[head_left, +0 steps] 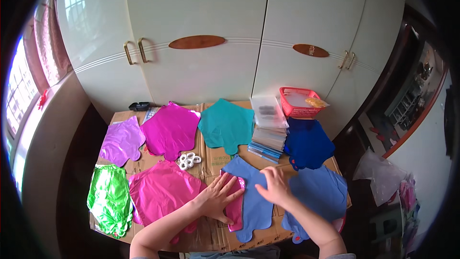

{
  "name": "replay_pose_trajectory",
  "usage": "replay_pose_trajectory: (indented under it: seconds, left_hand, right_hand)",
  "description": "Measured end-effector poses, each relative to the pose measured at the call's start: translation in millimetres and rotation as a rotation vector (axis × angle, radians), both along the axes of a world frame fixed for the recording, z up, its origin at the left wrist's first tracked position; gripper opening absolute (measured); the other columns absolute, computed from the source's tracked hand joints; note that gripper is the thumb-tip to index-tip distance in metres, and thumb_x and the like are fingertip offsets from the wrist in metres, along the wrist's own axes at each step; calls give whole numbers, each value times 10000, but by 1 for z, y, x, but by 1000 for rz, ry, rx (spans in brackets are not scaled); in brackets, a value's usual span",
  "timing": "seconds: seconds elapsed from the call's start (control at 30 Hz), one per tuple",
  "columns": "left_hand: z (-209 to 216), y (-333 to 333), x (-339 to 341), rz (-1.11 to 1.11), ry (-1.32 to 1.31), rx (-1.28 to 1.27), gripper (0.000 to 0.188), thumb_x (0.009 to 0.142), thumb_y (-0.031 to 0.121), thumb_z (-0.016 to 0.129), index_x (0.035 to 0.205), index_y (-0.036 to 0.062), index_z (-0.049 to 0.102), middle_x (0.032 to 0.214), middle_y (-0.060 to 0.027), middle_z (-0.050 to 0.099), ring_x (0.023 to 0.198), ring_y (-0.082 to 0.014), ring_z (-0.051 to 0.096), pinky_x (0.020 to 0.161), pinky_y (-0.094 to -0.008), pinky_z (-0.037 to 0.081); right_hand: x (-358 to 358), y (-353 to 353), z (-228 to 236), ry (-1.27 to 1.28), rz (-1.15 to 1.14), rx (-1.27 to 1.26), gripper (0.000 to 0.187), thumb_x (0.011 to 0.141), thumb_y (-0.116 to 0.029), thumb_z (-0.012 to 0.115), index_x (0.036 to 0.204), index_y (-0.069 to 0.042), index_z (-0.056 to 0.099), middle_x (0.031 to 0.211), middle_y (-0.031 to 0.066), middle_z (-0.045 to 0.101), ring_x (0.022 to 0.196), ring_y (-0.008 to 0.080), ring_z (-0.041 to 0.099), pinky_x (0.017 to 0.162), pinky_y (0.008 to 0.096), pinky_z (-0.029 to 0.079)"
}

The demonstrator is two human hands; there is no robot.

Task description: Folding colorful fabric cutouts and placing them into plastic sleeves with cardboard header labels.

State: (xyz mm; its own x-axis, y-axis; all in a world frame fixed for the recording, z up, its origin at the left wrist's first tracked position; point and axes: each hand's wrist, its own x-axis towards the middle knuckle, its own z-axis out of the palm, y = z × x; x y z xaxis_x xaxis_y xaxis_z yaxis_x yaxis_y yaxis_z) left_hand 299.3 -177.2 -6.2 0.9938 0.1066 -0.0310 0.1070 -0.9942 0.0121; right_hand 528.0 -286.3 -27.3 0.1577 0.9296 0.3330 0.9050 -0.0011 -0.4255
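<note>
Two hands over the middle of the cardboard, both on a narrow folded pink foil piece and the blue foil sheet next to it. Key relation: pink piece sits under the left hand, blue sheet runs along its right side, spanning the space between the hands. Both long axes run roughly away from the body, pink leaning slightly. Left is nearer the pink, right hand nearer the blue's upper right edge. Can't tell whether pink overlaps blue or only butts against it. Left pose: palm down, fingers fanned across the strip toward upper right, thumb down near its lower end; nothing gripped, looks like flat contact. Right pose: fingers half curled, thumb out to the left with a clear gap, nothing visible in it; can't tell if the tips touch the blue or hover. Left forearm comes in from lower left, across the lower edge of the big pink sheet; right forearm comes in from lower right, over the second blue sheet. White rings lie above the left hand, well clear of its fingers.
</note>
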Motion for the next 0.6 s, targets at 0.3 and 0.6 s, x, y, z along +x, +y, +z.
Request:
replay_pose_trajectory:
  seconds: [0.3, 0.6]
  left_hand:
    - [1, -8, 4, 18, 53, 32, 1069, 611, 818, 533, 1483, 299, 197, 1496, -245, 189, 1351, -531, 138, 1093, -605, 127]
    - [-8, -10, 0, 84, -46, -38, 1238, 546, 853, 550, 1443, 48, 269, 1475, -227, 255, 1360, -493, 164, 1103, -576, 139]
  right_hand:
    - [39, 18, 9, 701, 36, -464, 545, 777, -306, 736, 1151, 20, 508, 1125, 168, 596, 1032, 204, 581, 848, 328, 470]
    - [14, -36, -5, 847, -257, -377, 252, 829, -179, 676, 937, 11, 551, 750, 104, 656, 618, 193, 634, 578, 344, 501]
